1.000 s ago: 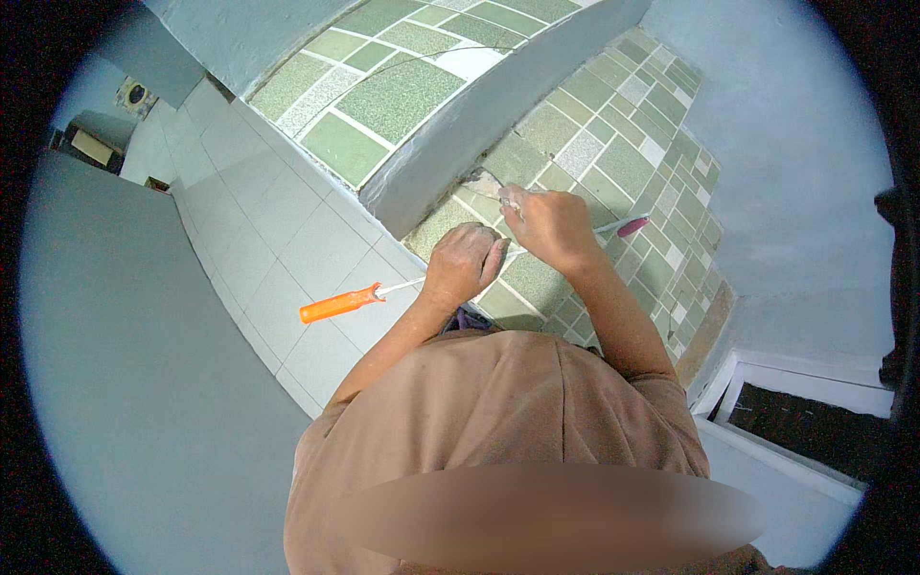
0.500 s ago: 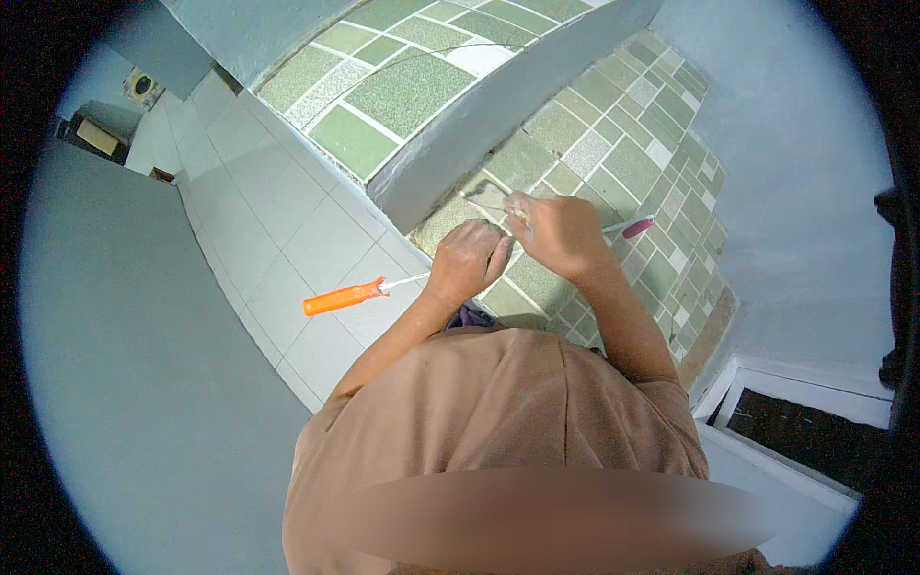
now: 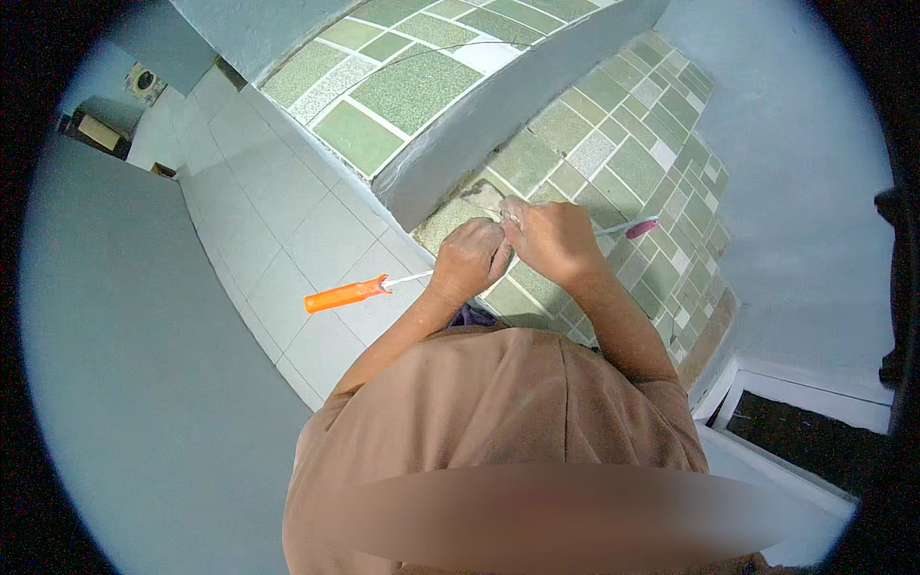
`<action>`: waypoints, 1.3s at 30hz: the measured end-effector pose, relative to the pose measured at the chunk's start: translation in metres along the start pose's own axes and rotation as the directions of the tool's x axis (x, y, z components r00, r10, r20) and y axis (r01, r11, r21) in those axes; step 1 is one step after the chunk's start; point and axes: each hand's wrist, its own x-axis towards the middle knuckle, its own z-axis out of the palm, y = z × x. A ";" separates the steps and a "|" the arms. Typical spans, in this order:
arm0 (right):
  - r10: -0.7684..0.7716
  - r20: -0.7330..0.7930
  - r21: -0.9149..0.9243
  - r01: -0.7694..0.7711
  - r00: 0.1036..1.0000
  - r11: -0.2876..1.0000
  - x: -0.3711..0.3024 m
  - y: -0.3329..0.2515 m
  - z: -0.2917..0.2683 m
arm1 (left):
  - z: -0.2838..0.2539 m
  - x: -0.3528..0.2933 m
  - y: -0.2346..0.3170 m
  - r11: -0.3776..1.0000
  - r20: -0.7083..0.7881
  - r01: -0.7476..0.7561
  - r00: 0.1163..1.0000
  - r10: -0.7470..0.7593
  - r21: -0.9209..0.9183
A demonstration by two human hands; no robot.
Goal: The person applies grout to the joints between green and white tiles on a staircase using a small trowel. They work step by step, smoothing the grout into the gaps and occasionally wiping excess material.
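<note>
Both hands are low over the green stone tiles of a step (image 3: 537, 278), nearly touching. My left hand (image 3: 470, 257) has its fingers curled and its thumb pointing toward the right hand. My right hand (image 3: 551, 235) is closed, its dusty fingertips pinched beside the left thumb; what they hold is hidden. A tool with an orange handle (image 3: 345, 293) and a thin pale shaft sticks out left of my left wrist. Past my right wrist a thin white stick with a pink end (image 3: 641, 228) shows. Whether it joins the orange-handled tool cannot be seen.
A higher tiled step (image 3: 412, 96) with a grey riser (image 3: 460, 144) rises ahead, a thin dark cord across its top. White floor tiles (image 3: 278, 211) lie to the left beside a grey wall (image 3: 125, 316). A white-framed opening (image 3: 805, 398) is at the lower right.
My right hand has shifted slightly left, and its fingertips are now closer to my left hand. The orange handle stays nearly where it was.
</note>
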 end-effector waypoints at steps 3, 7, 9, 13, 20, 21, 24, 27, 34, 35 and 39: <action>0.014 0.008 -0.018 -0.014 1.000 1.000 0.002 -0.001 0.001 | 0.001 0.000 -0.001 1.000 -0.013 -0.023 1.000 0.023 0.018; 0.018 -0.037 0.034 -0.017 0.999 0.999 0.003 -0.001 -0.002 | 0.001 0.000 0.000 1.000 -0.004 0.004 1.000 -0.004 -0.008; 0.043 0.021 0.018 -0.043 0.999 0.999 0.001 -0.001 -0.003 | 0.000 0.000 -0.001 1.000 0.000 -0.013 1.000 0.013 0.003; 0.064 0.077 -0.015 -0.063 0.995 0.998 -0.001 -0.003 0.004 | -0.001 -0.001 0.001 1.000 0.012 0.010 1.000 -0.010 0.009; 0.085 -0.115 0.086 -0.075 0.990 0.993 -0.023 0.025 -0.017 | -0.001 0.002 0.002 1.000 0.011 0.007 1.000 -0.008 0.016; 0.146 -0.092 0.049 -0.142 0.985 0.989 -0.033 0.031 -0.025 | 0.000 0.002 0.002 1.000 0.003 0.012 1.000 -0.012 0.009; 0.349 0.005 -0.063 -0.348 0.937 0.935 -0.054 0.043 -0.036 | 0.001 0.001 0.002 1.000 0.033 0.021 0.999 -0.022 0.022; 0.321 -0.042 -0.047 -0.322 0.946 0.945 -0.052 0.046 -0.028 | 0.001 0.002 0.003 0.999 0.036 0.018 0.999 -0.020 0.036; 0.274 -0.088 -0.077 -0.281 0.958 0.957 -0.055 0.057 -0.014 | -0.003 0.003 0.007 0.999 0.050 0.021 0.998 -0.024 0.050; 0.276 -0.091 -0.083 -0.283 0.957 0.955 -0.056 0.057 -0.014 | -0.003 0.003 0.007 0.998 0.051 0.023 0.998 -0.026 0.052; 0.307 -0.168 -0.011 -0.313 0.937 0.950 -0.052 0.057 -0.008 | -0.001 0.003 0.006 1.000 0.038 0.011 0.999 -0.011 0.016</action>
